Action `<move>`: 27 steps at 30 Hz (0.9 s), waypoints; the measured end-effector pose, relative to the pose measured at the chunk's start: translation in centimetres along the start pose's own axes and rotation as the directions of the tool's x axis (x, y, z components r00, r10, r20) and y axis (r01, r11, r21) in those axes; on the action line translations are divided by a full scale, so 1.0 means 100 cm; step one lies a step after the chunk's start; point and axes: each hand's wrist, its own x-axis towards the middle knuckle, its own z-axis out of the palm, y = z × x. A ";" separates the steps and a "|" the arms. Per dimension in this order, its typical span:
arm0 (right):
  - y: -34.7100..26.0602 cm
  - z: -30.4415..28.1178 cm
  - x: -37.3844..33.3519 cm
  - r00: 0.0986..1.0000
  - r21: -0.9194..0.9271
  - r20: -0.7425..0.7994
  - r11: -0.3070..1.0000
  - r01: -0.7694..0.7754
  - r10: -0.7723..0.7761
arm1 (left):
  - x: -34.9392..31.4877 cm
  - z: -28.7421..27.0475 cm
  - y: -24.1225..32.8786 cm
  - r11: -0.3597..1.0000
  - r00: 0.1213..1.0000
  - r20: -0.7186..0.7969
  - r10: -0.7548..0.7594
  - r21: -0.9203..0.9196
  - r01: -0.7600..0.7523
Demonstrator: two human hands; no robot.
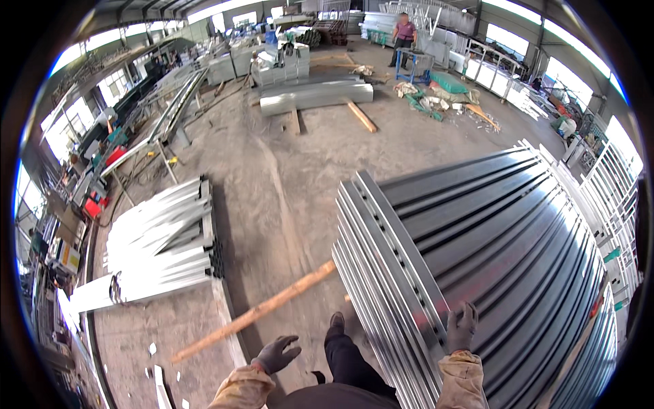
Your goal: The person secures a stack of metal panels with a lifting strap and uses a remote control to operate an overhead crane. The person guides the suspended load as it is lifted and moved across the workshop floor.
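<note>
My left hand (pixel 278 354), in a grey glove, is held in the air over the floor with its fingers apart and nothing in it. Also gloved in grey, my right hand (pixel 462 328) is over the near part of a large stack of long grey metal profiles (pixel 504 225). A gap shows between its thumb and its loosely bent fingers, and no held thing is visible; whether it touches the metal I cannot tell. Beside it, a slotted metal profile (pixel 402 245) lies crosswise over the stack's left end.
A wooden beam (pixel 259 312) lies on the floor between the stack and a pile of shiny metal profiles (pixel 163 238) at left. Farther off are a bundle of metal sheets (pixel 317 99) on timbers and a person (pixel 404 37) by a blue stand (pixel 413 65).
</note>
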 end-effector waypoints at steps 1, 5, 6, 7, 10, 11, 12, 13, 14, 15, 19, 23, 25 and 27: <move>-0.003 0.036 0.026 1.000 0.014 0.007 1.000 0.008 -0.008 | 0.027 -0.019 -0.008 1.000 1.000 0.025 0.018 -0.004 -0.018; -0.074 0.162 0.124 0.991 0.113 0.039 0.986 0.123 -0.128 | 0.076 -0.065 -0.184 0.997 0.970 -0.238 -0.043 0.052 0.057; -0.101 0.207 0.154 0.988 0.199 0.112 0.977 0.079 -0.103 | 0.062 -0.070 -0.293 0.952 0.819 -0.488 -0.301 -0.199 0.232; -0.112 0.227 0.187 0.978 0.173 0.203 0.985 0.011 -0.047 | 0.077 -0.067 -0.309 0.899 0.776 -0.509 -0.372 -0.407 0.165; -0.131 0.297 0.255 0.968 0.076 0.127 0.975 0.206 -0.215 | 0.057 -0.091 -0.303 0.687 0.701 -0.267 -0.662 -0.590 0.424; -0.140 0.322 0.271 0.961 0.028 0.185 0.978 0.206 -0.207 | 0.047 -0.100 -0.297 0.677 0.655 -0.263 -0.708 -0.514 0.526; -0.146 0.348 0.283 0.963 -0.060 0.214 0.982 0.180 -0.163 | 0.044 -0.108 -0.293 0.642 0.644 -0.198 -0.739 -0.496 0.584; -0.146 0.369 0.291 0.954 -0.108 0.265 0.979 0.171 -0.137 | 0.041 -0.113 -0.292 0.607 0.629 -0.137 -0.766 -0.479 0.635; -0.149 0.386 0.291 0.944 -0.200 0.311 0.964 0.175 -0.107 | 0.042 -0.108 -0.290 0.590 0.617 -0.133 -0.776 -0.498 0.635; -0.152 0.399 0.288 0.934 -0.296 0.350 0.938 0.181 -0.069 | 0.046 -0.101 -0.286 0.577 0.610 -0.125 -0.783 -0.513 0.635; -0.163 0.424 0.295 0.948 -0.358 0.315 0.919 0.164 -0.047 | 0.089 -0.126 -0.343 0.589 0.703 0.210 -0.679 -0.415 0.693; -0.168 0.426 0.299 0.943 -0.400 0.325 0.893 0.206 -0.071 | 0.231 -0.217 -0.282 0.843 0.886 -0.074 -0.458 -0.353 0.407; -0.170 0.424 0.299 0.938 -0.402 0.341 0.892 0.208 -0.065 | 0.273 -0.269 -0.266 0.861 0.859 -0.269 -0.436 -0.403 0.311; -0.170 0.424 0.303 0.937 -0.404 0.345 0.892 0.204 -0.058 | 0.313 -0.306 -0.255 0.830 0.853 -0.327 -0.407 -0.522 0.196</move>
